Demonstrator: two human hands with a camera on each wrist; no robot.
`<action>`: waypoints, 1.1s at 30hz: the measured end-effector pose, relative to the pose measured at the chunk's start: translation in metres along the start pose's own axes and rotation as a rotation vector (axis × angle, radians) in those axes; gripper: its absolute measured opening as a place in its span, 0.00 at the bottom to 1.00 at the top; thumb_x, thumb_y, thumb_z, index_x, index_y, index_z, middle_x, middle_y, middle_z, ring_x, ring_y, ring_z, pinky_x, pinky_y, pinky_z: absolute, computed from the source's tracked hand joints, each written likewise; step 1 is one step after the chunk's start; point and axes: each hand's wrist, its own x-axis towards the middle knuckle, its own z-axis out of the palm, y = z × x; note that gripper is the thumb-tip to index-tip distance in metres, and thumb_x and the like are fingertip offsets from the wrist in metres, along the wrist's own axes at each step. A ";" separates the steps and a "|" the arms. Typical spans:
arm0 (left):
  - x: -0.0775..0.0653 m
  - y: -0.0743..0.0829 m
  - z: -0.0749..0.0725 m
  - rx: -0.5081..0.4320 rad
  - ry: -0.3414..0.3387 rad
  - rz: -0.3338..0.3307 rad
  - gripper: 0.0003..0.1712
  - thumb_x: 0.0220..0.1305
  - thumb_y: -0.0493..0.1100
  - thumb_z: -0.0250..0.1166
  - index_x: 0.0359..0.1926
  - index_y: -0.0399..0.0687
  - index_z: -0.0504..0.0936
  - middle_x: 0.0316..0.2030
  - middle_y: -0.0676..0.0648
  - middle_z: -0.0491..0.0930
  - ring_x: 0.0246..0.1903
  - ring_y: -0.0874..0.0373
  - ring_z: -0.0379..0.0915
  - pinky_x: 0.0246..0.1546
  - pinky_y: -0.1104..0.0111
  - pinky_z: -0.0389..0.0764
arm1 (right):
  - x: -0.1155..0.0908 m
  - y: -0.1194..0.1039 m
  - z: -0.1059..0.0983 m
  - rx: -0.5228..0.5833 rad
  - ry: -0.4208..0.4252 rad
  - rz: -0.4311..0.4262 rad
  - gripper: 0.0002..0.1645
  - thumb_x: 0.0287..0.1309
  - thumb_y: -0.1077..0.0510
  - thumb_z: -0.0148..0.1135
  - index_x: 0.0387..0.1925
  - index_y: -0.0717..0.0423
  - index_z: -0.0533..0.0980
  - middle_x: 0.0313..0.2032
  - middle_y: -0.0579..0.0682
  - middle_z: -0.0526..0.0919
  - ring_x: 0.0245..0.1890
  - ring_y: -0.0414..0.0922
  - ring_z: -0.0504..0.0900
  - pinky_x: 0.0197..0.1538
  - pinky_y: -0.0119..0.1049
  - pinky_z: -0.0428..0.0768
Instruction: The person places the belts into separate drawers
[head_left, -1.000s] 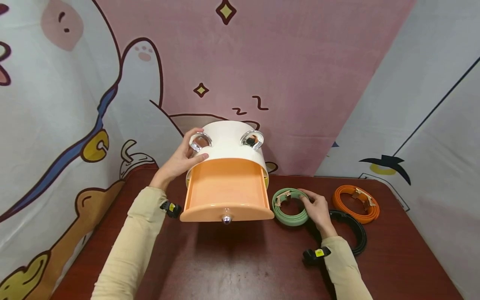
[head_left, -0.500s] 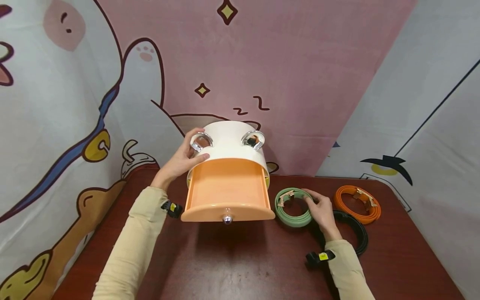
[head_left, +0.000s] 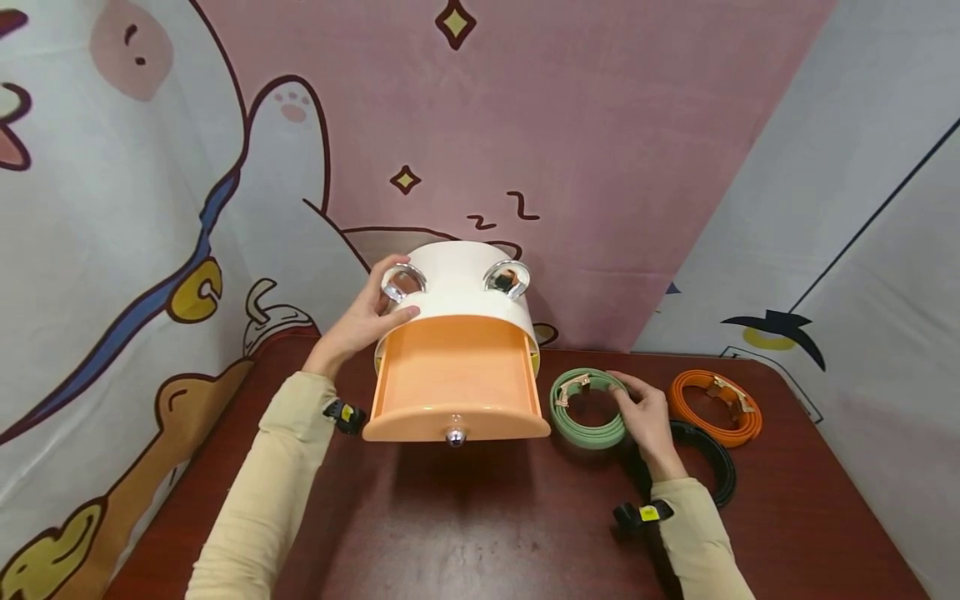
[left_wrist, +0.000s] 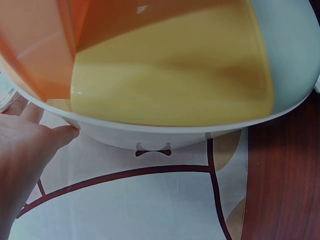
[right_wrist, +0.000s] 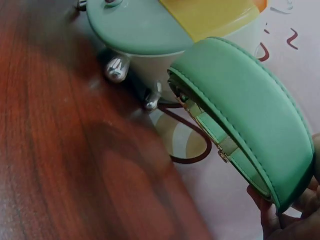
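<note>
A white rounded drawer box (head_left: pixel 456 260) with silver ring-shaped ears stands at the table's back, its top orange drawer (head_left: pixel 453 371) pulled out. My left hand (head_left: pixel 362 321) grips the box's upper left side, thumb on the front rim beside one ear. In the left wrist view, the yellow drawer (left_wrist: pixel 170 85) sits below the orange one. My right hand (head_left: pixel 643 421) pinches a coiled green belt (head_left: pixel 592 435) by its right side, to the right of the drawer. The right wrist view shows this green belt (right_wrist: pixel 245 100) tilted and raised off the table; some fingers are cut off there.
A coiled orange belt (head_left: pixel 750 427) and a coiled black belt (head_left: pixel 723 475), partly hidden by my right arm, lie on the right of the dark red wooden table (head_left: pixel 465 542). A printed cloth (head_left: pixel 600 167) hangs close behind the box.
My right hand and the green belt have shifted a little to the right, then slightly upward in the head view. The left hand, the box and its drawer stay put.
</note>
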 end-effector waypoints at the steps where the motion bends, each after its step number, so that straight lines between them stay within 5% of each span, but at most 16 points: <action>1: 0.000 0.000 0.000 0.000 -0.001 -0.001 0.42 0.64 0.31 0.63 0.71 0.55 0.50 0.53 0.35 0.66 0.40 0.56 0.70 0.34 0.71 0.73 | -0.001 -0.003 0.000 0.014 0.004 0.000 0.16 0.64 0.69 0.56 0.52 0.73 0.76 0.44 0.71 0.80 0.22 0.34 0.71 0.21 0.29 0.64; 8: -0.001 0.001 0.000 0.003 -0.001 -0.004 0.43 0.64 0.30 0.62 0.71 0.54 0.50 0.51 0.38 0.68 0.35 0.56 0.69 0.30 0.71 0.72 | 0.003 0.004 -0.001 0.027 0.052 0.067 0.16 0.66 0.63 0.58 0.53 0.64 0.79 0.40 0.64 0.82 0.10 0.35 0.56 0.15 0.30 0.58; 16: 0.000 0.002 0.000 0.008 -0.001 -0.012 0.43 0.63 0.25 0.59 0.71 0.47 0.47 0.49 0.38 0.68 0.29 0.59 0.67 0.28 0.71 0.70 | 0.004 -0.003 -0.004 0.016 0.086 0.065 0.16 0.66 0.61 0.59 0.53 0.62 0.79 0.32 0.48 0.84 0.09 0.36 0.55 0.15 0.30 0.58; 22: 0.001 0.002 0.000 0.035 0.004 -0.018 0.42 0.64 0.26 0.60 0.72 0.49 0.48 0.46 0.39 0.66 0.23 0.60 0.60 0.26 0.71 0.66 | 0.001 -0.030 -0.008 0.038 0.063 0.032 0.17 0.65 0.66 0.58 0.53 0.68 0.77 0.26 0.39 0.81 0.08 0.31 0.55 0.14 0.29 0.58; 27: 0.000 0.002 0.000 0.014 0.003 -0.006 0.42 0.64 0.29 0.62 0.71 0.53 0.50 0.50 0.38 0.67 0.32 0.57 0.68 0.33 0.70 0.71 | -0.003 -0.054 -0.008 0.023 0.064 0.005 0.16 0.64 0.68 0.57 0.52 0.71 0.77 0.26 0.43 0.81 0.07 0.32 0.55 0.14 0.28 0.58; 33: -0.001 0.001 0.000 0.001 -0.002 -0.001 0.42 0.64 0.29 0.62 0.71 0.53 0.50 0.52 0.38 0.68 0.41 0.54 0.70 0.37 0.69 0.72 | 0.000 -0.054 -0.009 0.041 0.054 -0.032 0.17 0.64 0.67 0.57 0.53 0.71 0.76 0.28 0.41 0.83 0.07 0.31 0.54 0.13 0.29 0.58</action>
